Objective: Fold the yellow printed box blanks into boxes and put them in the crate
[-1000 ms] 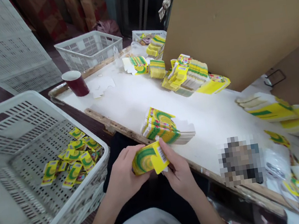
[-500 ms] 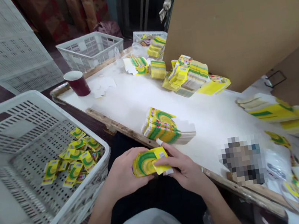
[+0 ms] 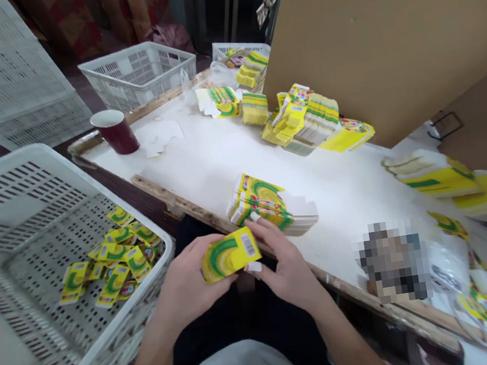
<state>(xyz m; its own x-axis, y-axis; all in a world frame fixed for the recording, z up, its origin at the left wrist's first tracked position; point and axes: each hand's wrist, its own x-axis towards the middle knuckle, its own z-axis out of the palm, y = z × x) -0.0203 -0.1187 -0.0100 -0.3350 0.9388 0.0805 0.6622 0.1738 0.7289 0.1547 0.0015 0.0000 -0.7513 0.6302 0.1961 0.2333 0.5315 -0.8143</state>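
Note:
A small yellow and green carton (image 3: 229, 255) is in my left hand (image 3: 193, 280), whose fingers wrap round its left end. My right hand (image 3: 282, 265) is at the carton's other end, beside the barcode, with thumb and fingers bent round a white flap. White wraps cover fingertips of my right hand. Just beyond my hands, a stack of flattened yellow cartons (image 3: 261, 200) lies on the white table (image 3: 204, 161). Several finished-looking small cartons (image 3: 116, 265) lie in the white basket (image 3: 44, 150) on my left.
A dark red cup (image 3: 116, 134) stands at the table's left end. More carton stacks (image 3: 302, 117) lie along the back by a cardboard panel (image 3: 363, 36). An empty-looking basket (image 3: 139, 70) is behind. A blurred-out item (image 3: 393, 261) sits at the right front edge.
The flap at the carton's right end, which stood out under my right fingers, now lies flat with its barcode showing. My right fingers have moved off its face to the end. Both hands shifted slightly left.

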